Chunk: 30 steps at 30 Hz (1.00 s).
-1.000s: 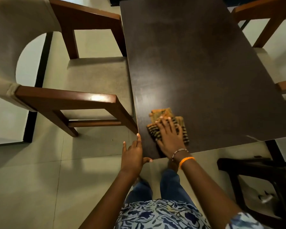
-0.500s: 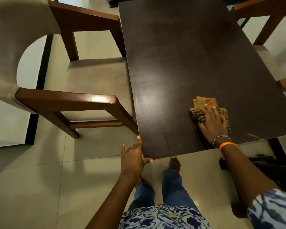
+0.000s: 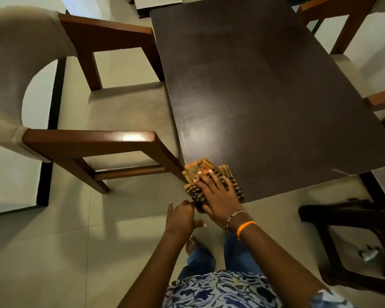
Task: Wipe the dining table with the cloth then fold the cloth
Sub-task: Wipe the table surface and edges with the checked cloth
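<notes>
Cloth lay bunched at the near-left corner of the dark worktop, having swept back from the near-right edge where it sat half a second before. Right hand pressed flat on it, fingers straight and spread, pinning the fabric to the surface and slightly over the corner. Left hand hovered just beside that corner, fingers loosely apart, holding nothing, its fingertips close to the hanging edge of the cloth; whether they touched it I could not tell. Pale streaks showed on the surface beyond the corner. That return pass suggested the near strip was covered, so wiping was probably still under way, with folding not yet begun. Wooden chair stood close on the left.
</notes>
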Each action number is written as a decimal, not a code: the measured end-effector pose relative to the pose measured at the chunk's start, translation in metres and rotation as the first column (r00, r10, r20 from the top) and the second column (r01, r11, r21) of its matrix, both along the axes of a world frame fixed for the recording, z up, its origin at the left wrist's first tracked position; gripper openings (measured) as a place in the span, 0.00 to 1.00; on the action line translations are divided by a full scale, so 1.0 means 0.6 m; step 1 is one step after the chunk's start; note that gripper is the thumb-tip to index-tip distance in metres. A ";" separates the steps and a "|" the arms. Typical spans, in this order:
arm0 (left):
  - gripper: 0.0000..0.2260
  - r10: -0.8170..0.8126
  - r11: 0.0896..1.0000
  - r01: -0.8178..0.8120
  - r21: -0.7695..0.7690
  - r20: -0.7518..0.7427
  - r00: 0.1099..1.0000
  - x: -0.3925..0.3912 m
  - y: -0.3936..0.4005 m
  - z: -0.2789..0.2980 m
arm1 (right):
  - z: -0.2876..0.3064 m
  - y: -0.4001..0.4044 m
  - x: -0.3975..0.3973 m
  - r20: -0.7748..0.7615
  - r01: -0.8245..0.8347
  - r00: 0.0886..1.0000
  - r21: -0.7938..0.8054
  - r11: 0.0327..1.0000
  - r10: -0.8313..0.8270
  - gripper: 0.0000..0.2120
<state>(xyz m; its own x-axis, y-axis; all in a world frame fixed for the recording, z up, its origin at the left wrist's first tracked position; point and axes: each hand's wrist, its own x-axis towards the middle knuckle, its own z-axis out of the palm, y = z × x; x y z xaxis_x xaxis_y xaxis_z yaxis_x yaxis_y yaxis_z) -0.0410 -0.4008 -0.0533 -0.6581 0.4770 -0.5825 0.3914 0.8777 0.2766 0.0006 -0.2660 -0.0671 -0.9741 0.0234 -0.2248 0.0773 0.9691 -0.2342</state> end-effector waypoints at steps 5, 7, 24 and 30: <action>0.30 0.153 0.983 -0.143 0.114 -0.094 0.984 -0.005 -0.008 0.009 | -0.002 0.128 0.031 -0.062 0.113 0.992 0.056 0.992 -0.109 0.32; 0.36 0.139 0.987 -0.121 0.106 -0.186 0.973 -0.012 -0.005 0.014 | 0.001 0.184 0.044 -0.066 0.256 0.965 0.050 0.965 -0.253 0.33; 0.62 -0.023 0.945 0.191 0.264 -0.531 0.847 -0.001 -0.005 0.007 | -0.010 -0.022 0.022 -0.108 0.166 0.980 0.003 0.986 -0.164 0.29; 0.63 -0.078 0.941 0.243 0.234 -0.549 0.832 0.016 0.000 0.002 | -0.023 0.050 0.066 -0.161 0.005 0.987 0.034 0.999 0.001 0.31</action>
<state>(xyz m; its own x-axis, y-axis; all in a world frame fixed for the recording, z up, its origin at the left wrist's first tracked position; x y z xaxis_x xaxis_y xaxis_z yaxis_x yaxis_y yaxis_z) -0.0314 -0.4008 -0.0523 -0.7223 0.6915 0.0057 0.6766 0.7049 0.2128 0.0400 -0.2363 -0.0809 -0.9975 0.0303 -0.0640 0.0432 0.9766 -0.2106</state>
